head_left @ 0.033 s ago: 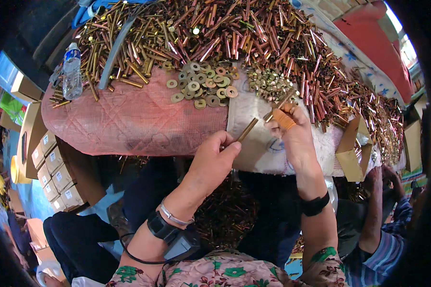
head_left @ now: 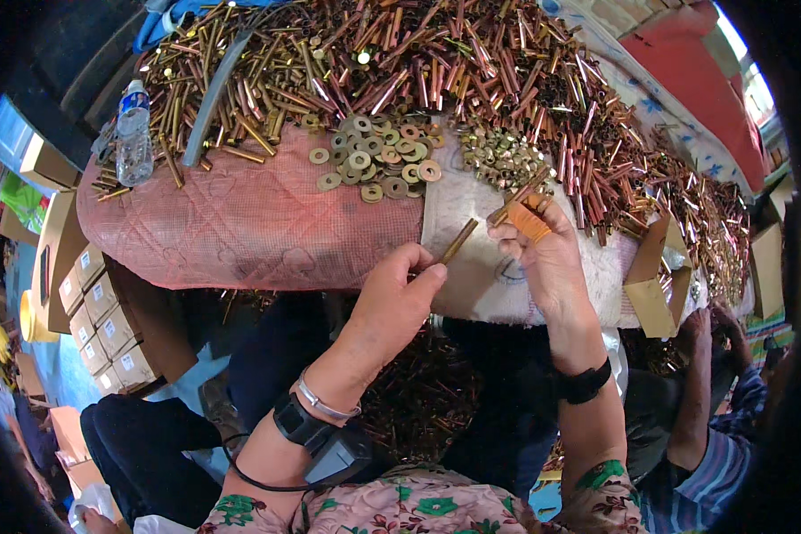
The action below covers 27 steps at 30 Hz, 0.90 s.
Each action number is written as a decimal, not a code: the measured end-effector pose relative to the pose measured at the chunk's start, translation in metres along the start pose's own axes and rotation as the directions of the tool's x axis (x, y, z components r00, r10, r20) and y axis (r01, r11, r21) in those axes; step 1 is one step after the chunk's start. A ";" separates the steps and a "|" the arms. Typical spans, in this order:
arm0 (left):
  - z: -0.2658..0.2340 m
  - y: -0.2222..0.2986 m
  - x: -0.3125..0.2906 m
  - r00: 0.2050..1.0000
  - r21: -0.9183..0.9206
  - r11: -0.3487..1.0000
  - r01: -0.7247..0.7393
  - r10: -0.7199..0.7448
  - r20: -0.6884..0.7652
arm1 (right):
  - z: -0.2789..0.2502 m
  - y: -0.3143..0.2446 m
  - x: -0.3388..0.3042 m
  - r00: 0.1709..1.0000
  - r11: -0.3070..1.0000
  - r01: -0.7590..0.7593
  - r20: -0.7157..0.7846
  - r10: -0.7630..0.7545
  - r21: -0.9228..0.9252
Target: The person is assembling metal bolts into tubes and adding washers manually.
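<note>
My left hand (head_left: 387, 294) is closed, with a slim brass-coloured metal rod (head_left: 460, 240) pinched between thumb and forefinger. The rod's free end points up and to the right. Just right of it, my right hand (head_left: 543, 245) is closed on a metal tube (head_left: 518, 198) that slants up toward a pile of small nuts (head_left: 503, 158). Orange wrapping (head_left: 530, 221) covers one finger of this hand. The two held pieces are apart. Flat round washers (head_left: 360, 160) lie heaped beyond my left hand. The fingertips of my right hand are partly hidden.
A large heap of metal tubes (head_left: 472, 62) covers the far side of the padded surface (head_left: 267, 231). At the left stand a plastic bottle (head_left: 134, 133) and stacked small boxes (head_left: 107, 311). An open carton (head_left: 651, 280) sits at the right, near another person's arm (head_left: 696, 383).
My right hand has shifted very slightly, its tube tilting a little. My left hand and its rod look almost still.
</note>
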<state>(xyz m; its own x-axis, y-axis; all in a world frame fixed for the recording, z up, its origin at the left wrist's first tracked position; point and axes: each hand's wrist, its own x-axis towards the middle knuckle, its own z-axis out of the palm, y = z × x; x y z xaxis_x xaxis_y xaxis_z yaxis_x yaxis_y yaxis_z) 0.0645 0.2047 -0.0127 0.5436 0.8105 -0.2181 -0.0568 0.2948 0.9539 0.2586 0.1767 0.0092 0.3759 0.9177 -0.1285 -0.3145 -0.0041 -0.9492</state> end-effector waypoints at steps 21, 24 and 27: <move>0.012 0.008 -0.005 0.988 -0.168 0.974 0.151 -0.156 -0.016 | 0.046 0.017 -0.048 0.969 0.739 0.202 0.239 -0.057 -0.643; 0.016 0.009 -0.003 0.994 -0.135 0.988 0.074 -0.083 -0.067 | 0.045 0.008 -0.055 0.938 0.742 0.305 0.321 -0.127 -0.597; 0.010 0.007 0.000 0.998 -0.037 0.998 0.054 -0.056 -0.034 | 0.037 0.002 -0.061 0.970 0.624 0.243 0.205 -0.133 -0.743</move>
<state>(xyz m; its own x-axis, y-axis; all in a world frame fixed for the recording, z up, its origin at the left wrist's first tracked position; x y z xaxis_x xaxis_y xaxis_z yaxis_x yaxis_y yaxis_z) 0.0725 0.2022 -0.0041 0.5169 0.8097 -0.2778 -0.0581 0.3570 0.9323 0.2027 0.1355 0.0259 0.2278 0.9718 0.0605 0.5423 -0.0750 -0.8368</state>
